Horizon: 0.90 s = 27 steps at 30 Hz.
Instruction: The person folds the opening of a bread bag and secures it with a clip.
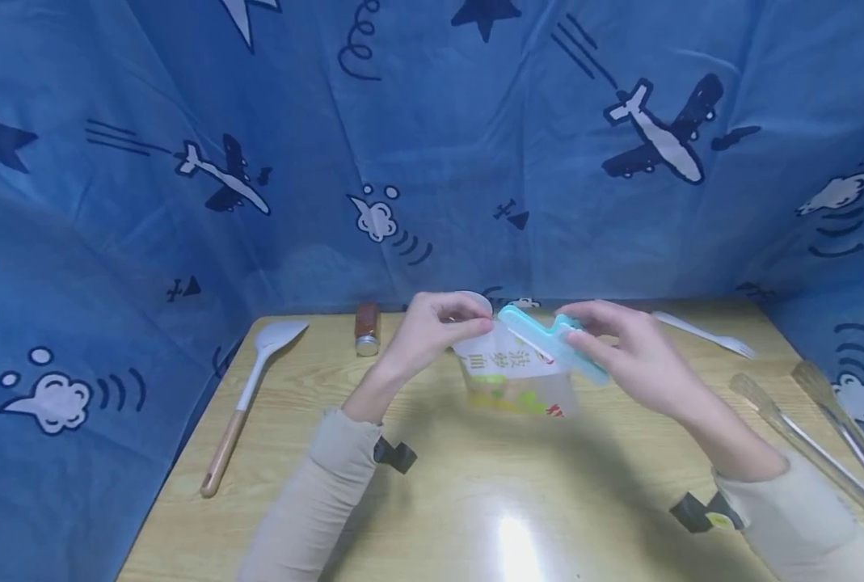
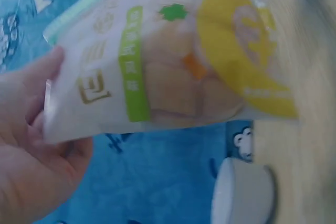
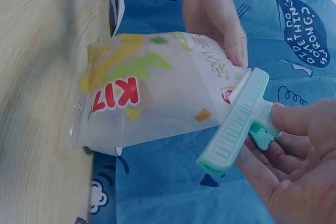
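Note:
A white, yellow and green printed food bag (image 1: pixel 513 376) hangs above the table, with pale pieces showing through it in the left wrist view. My left hand (image 1: pixel 442 323) pinches one top corner of the bag (image 2: pixel 173 66). With thumb and fingers, my right hand (image 1: pixel 631 347) grips the handle of a turquoise bag clip (image 3: pixel 236 124). The clip's long bar lies across the bag's top edge at the side away from my left hand. Whether the clip is fastened on the bag I cannot tell.
A white spatula with a wooden handle (image 1: pixel 238 412) lies at left. A spice jar (image 1: pixel 367 329) and a white round container (image 2: pixel 247 192) stand at the back. On the right lie a white fork (image 1: pixel 704 333) and metal tongs (image 1: pixel 832 436). Blue curtain (image 1: pixel 432 145) hangs behind.

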Motion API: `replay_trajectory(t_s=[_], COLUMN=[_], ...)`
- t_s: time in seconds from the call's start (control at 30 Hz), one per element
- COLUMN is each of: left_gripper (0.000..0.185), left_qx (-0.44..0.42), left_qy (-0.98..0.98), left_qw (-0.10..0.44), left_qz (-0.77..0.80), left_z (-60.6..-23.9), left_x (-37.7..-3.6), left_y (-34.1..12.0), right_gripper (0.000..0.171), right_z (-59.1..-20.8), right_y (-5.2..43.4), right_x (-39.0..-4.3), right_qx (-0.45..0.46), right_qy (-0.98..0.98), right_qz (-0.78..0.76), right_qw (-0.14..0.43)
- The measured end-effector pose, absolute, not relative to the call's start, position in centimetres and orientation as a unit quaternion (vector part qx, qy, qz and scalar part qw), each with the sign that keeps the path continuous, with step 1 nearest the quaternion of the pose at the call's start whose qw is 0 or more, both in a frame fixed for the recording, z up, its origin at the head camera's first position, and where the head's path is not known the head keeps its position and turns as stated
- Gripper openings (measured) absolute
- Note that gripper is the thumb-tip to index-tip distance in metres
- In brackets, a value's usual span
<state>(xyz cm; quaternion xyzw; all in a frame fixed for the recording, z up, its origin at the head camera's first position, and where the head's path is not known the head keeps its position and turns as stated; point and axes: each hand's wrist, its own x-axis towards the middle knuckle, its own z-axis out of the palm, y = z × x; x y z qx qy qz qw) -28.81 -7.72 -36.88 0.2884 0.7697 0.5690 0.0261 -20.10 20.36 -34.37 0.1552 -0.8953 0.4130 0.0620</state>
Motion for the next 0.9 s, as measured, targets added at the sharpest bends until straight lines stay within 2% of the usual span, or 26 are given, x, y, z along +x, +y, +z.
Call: replay_trajectory(t_s=[0.13,0.33,0.53,0.9], left_gripper=[0.011,0.006,0.008,0.008], left_qx=[0.303,0.315,0.326,0.339], left_qy=[0.800,0.829,0.844,0.834], left_qw=[-0.008,-0.036,-0.060,-0.052], left_qz=[0.518,0.461,0.421,0.432], left_z=[-35.9,-35.3,-35.3,-35.6], left_x=[-28.3,-27.5,-27.1,-27.1], left_y=[-7.2,-6.7,-6.0,-5.1], right_gripper=[0.030,0.030,0.027,0.031], right_z=[-34.6,-34.5,-34.5,-34.4], right_y=[20.5,20.5,20.3,20.2], right_x=[-20.2,-20.0,-20.1,-20.3], right_qx=[0.157,0.147,0.150,0.148], right_qy=[-0.895,-0.896,-0.893,-0.877], right_qz=[0.410,0.416,0.423,0.456], right_qw=[0.078,0.055,0.042,0.029])
